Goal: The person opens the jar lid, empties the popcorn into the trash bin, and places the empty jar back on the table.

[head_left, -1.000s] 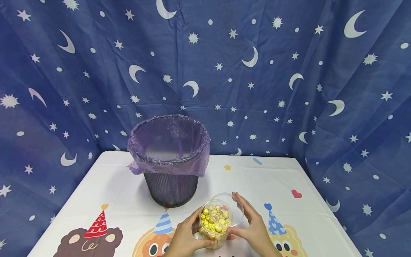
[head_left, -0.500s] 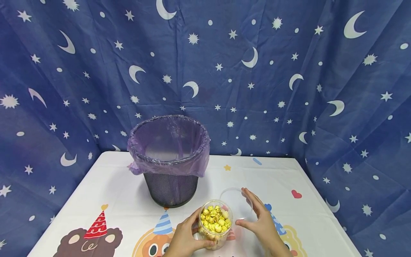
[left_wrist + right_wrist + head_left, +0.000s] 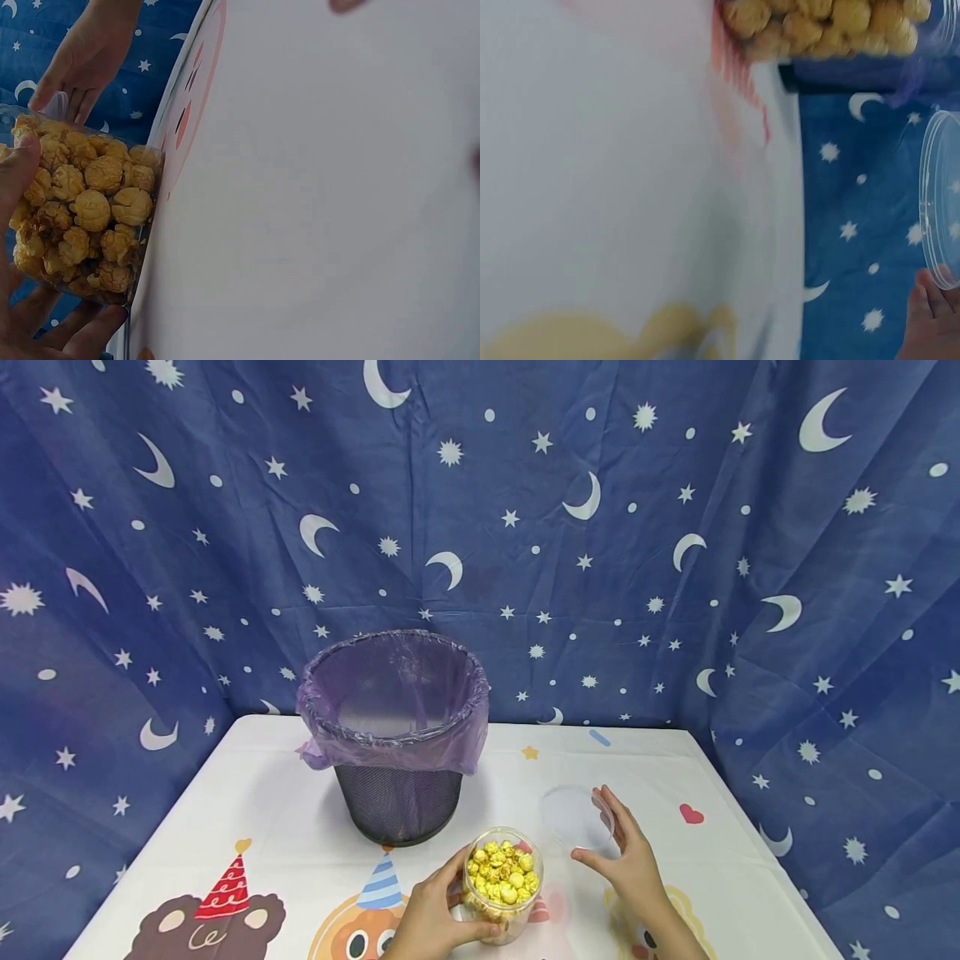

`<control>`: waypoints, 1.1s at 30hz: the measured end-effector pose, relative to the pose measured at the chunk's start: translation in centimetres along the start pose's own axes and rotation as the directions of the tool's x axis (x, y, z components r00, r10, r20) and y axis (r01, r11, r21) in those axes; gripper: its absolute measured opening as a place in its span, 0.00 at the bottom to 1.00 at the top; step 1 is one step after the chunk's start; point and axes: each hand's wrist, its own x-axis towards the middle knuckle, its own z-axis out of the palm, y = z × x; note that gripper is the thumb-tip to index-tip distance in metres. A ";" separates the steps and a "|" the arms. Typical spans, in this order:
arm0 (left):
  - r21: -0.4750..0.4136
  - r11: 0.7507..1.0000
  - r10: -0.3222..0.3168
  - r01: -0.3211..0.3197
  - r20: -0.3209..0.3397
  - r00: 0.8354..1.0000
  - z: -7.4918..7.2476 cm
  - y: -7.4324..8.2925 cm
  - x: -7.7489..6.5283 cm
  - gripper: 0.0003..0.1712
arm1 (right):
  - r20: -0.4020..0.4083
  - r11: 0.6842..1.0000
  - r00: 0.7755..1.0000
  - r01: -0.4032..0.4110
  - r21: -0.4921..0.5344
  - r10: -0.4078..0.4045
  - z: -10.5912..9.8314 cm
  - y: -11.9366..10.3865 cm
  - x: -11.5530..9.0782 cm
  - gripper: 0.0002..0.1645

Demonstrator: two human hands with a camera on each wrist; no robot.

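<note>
A clear jar of yellow popcorn stands on the table near its front edge, its top uncovered. My left hand grips the jar from the left, thumb in front and fingers round the far side. In the left wrist view the popcorn shows through the jar's wall. My right hand, to the right of the jar, holds a round clear lid by its edge between thumb and fingers. The lid hangs above the table in the right wrist view, apart from the jar.
Behind the jar, to the left, stands a black mesh wastebasket lined with a purple bag. A white cloth with party animals covers the table. A blue star-and-moon curtain hangs behind and at both sides.
The lid has come off the jar and moved right and away with my right hand. My left hand and the jar have stayed in place.
</note>
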 end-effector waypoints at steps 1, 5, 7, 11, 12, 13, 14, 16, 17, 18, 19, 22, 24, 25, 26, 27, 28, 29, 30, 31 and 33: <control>0.001 1.000 -0.001 0.001 -0.001 1.000 0.0 0.0 0.0 0.63 | -0.003 1.000 1.000 -0.017 -0.017 0.017 -0.2 0.4 0.1 0.60; 0.002 1.000 -0.001 0.001 -0.002 1.000 0.0 0.0 0.0 0.63 | -0.009 0.994 0.997 -0.074 -0.085 0.074 -1.0 2.0 0.5 0.58; -0.001 1.000 0.002 -0.002 -0.003 1.000 0.0 -0.1 0.0 0.63 | -0.011 0.989 0.994 -0.106 -0.105 0.105 -1.4 2.7 0.8 0.58; -0.011 1.000 0.007 -0.007 0.001 1.000 0.0 -0.2 0.0 0.63 | -0.023 0.977 0.986 -0.167 -0.135 0.165 -2.1 4.0 1.3 0.59; -0.012 1.000 0.008 -0.008 0.002 1.000 0.0 -0.2 0.0 0.63 | -0.023 0.974 0.984 -0.179 -0.139 0.177 -2.2 4.3 1.4 0.59; -0.010 1.000 0.007 -0.007 0.003 1.000 0.0 -0.2 0.1 0.63 | -0.024 0.970 0.982 -0.191 -0.148 0.190 -2.3 4.6 1.5 0.59; -0.005 1.000 0.006 -0.006 0.003 1.000 0.0 -0.2 0.1 0.63 | -0.024 0.967 0.979 -0.202 -0.154 0.201 -2.4 4.9 1.6 0.59; 0.005 1.000 0.003 -0.003 0.004 1.000 0.0 -0.2 0.1 0.63 | -0.026 0.961 0.975 -0.222 -0.168 0.220 -2.5 5.4 1.9 0.60; 0.011 1.000 0.001 -0.001 0.005 1.000 0.0 -0.2 0.1 0.63 | -0.026 0.957 0.973 -0.230 -0.177 0.229 -2.5 5.6 2.0 0.60; 0.017 1.000 0.000 0.000 0.006 1.000 0.0 -0.2 0.1 0.63 | -0.026 0.953 0.971 -0.236 -0.187 0.236 -2.6 5.9 2.1 0.60; 0.023 1.000 -0.001 0.000 0.007 1.000 0.0 -0.2 0.1 0.63 | -0.029 0.950 0.970 -0.244 -0.196 0.243 -2.6 6.1 2.1 0.61; 0.033 0.999 0.002 -0.002 0.009 1.000 0.0 -0.2 0.0 0.63 | -0.030 0.940 0.965 -0.261 -0.217 0.261 -2.6 6.6 2.2 0.62; 0.039 0.999 0.005 -0.005 0.008 1.000 0.0 -0.3 0.0 0.63 | -0.026 0.936 0.962 -0.271 -0.225 0.272 -2.7 6.9 2.3 0.63; 0.040 0.999 0.006 -0.006 0.007 1.000 0.0 -0.3 0.0 0.63 | -0.024 0.934 0.961 -0.274 -0.229 0.276 -2.7 7.0 2.3 0.63; 0.038 0.999 0.007 -0.007 0.007 1.000 0.0 -0.3 0.0 0.63 | -0.019 0.932 0.959 -0.279 -0.230 0.282 -2.7 7.1 2.4 0.63; 0.036 0.999 0.008 -0.008 0.006 1.000 0.0 -0.3 0.0 0.63 | -0.013 0.930 0.957 -0.284 -0.235 0.289 -2.7 7.2 2.4 0.63; 0.034 0.999 0.008 -0.009 0.006 1.000 0.0 -0.3 0.0 0.63 | -0.009 0.927 0.956 -0.288 -0.239 0.295 -2.7 7.2 2.4 0.64; 0.031 0.999 0.008 -0.008 0.005 1.000 0.0 -0.3 0.0 0.63 | -0.006 0.924 0.954 -0.292 -0.246 0.299 -2.7 7.3 2.5 0.64; 0.028 1.000 0.008 -0.008 0.005 1.000 0.0 -0.3 0.0 0.63 | -0.004 0.920 0.952 -0.296 -0.256 0.305 -2.8 7.4 2.5 0.64; 0.027 1.000 0.007 -0.007 0.006 1.000 0.0 -0.3 0.0 0.63 | -0.002 0.916 0.950 -0.300 -0.266 0.311 -2.8 7.4 2.5 0.64; 0.024 1.000 0.005 -0.006 0.007 1.000 0.0 -0.3 0.0 0.63 | 0.001 0.907 0.946 -0.310 -0.284 0.323 -2.8 7.6 2.5 0.64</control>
